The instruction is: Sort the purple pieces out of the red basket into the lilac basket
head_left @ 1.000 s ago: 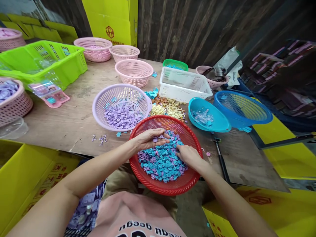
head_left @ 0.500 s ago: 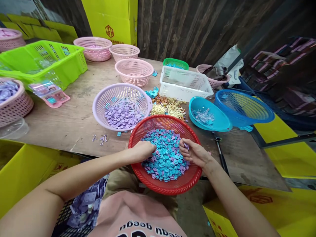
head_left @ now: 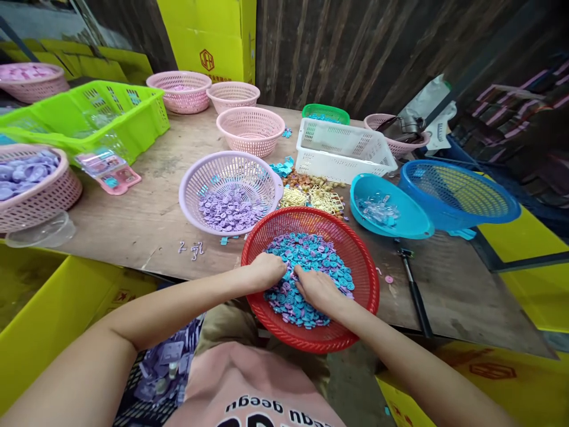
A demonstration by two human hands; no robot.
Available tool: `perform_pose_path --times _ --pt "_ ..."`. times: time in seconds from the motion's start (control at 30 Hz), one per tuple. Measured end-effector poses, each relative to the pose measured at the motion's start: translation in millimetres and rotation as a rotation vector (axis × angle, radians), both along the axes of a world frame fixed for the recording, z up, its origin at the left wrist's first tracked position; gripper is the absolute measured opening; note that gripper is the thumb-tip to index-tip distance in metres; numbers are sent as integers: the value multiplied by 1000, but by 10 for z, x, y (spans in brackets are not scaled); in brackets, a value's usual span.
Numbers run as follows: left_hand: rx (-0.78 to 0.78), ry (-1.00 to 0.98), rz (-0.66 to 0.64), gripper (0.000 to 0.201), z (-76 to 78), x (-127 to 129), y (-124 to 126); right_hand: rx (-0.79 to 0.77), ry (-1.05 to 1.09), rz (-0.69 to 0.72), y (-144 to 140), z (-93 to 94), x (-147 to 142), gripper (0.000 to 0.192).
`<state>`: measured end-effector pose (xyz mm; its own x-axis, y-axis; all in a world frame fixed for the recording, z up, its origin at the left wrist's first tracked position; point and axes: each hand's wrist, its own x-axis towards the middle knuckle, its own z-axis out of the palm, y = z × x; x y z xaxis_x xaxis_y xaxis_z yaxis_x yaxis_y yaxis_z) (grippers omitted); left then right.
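Far left: pink basket [head_left: 35, 190] of lilac pieces sits at the table [head_left: 146, 213] edge, clear lid [head_left: 42, 232] just in front of it. Green crate [head_left: 89, 115] behind, blister pack [head_left: 109, 171] beside it.

Centre-left: lilac basket [head_left: 230, 191] holds sorted purple buttons [head_left: 229, 210]. It touches or nearly touches the red basket's far rim.

Left hand [head_left: 267, 271]: down in the red basket [head_left: 311, 279], fingers curled into the mixed buttons [head_left: 311, 261]. Looks clenched on a few pieces, but cannot tell for sure; fingertips are buried.

Right hand [head_left: 317, 290]: palm down on the same pile, fingers spread and pressing in, touching the left hand's fingertips. Cannot tell if it grips anything.

The pile is teal and purple mixed, all inside the red basket, heaped toward the near side.

Risks, my read:
- Red basket overhangs the near table edge, partly over the lap. Both hands press on the near half, so it could tip and dump everything.
- Strays already lie on the table: two lilac bits [head_left: 191, 249] left, a pink one [head_left: 389, 279] right. Raking fast would flick more over the rim.
- Black tool [head_left: 413, 290] lies just right of the red basket; an elbow swing could knock it off.

Right: teal bowl [head_left: 391, 207] with clear pieces, blue basket [head_left: 460, 193] behind it.
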<state>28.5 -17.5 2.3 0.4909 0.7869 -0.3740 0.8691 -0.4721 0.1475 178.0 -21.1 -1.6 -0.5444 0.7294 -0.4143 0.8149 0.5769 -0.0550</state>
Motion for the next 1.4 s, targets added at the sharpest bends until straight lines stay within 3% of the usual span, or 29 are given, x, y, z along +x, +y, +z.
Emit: perform_pose_path --times 0.13,0.2,0.37,0.43,0.5,0.67,0.77,0.83,0.93,1.07,1.13,1.2,1.3,1.4 --pt "-13 3 -47 12 33 -12 42 -56 145 -86 78 20 71 19" --pt "-46 -6 -46 12 69 -36 63 -190 319 -191 123 55 126 14" --pt "-209 -236 21 15 136 -147 152 -937 828 -610 206 116 298 20" --pt "-314 -425 24 17 158 -214 189 -1095 959 -718 228 115 358 23" --pt "-469 -604 70 21 184 -278 209 -1134 998 -780 246 119 391 24" --pt "-924 -977 343 20 222 -337 168 -1161 1022 -811 271 211 375 23" --pt "-1092 -1159 465 17 210 -332 124 -1200 1073 -823 288 244 338 21" --pt "-1122 -1266 523 16 214 -352 113 -1226 1097 -834 326 248 264 16" --pt "-975 -1411 624 17 289 -462 176 -1246 1098 -830 469 320 -35 6" --pt "-421 -1505 800 18 502 -809 451 -1153 1149 -730 832 634 -765 8" --pt "-116 -1390 855 26 568 -1055 613 -1062 1150 -662 1020 792 -1107 14" --pt "147 -1149 907 43 565 -1294 716 -865 1069 -610 1131 874 -1301 33" --pt "465 -735 889 71 471 -1476 675 -511 964 -411 1072 817 -1225 51" --pt "571 -551 728 62 398 -1326 459 -382 773 -85 805 607 -819 28"
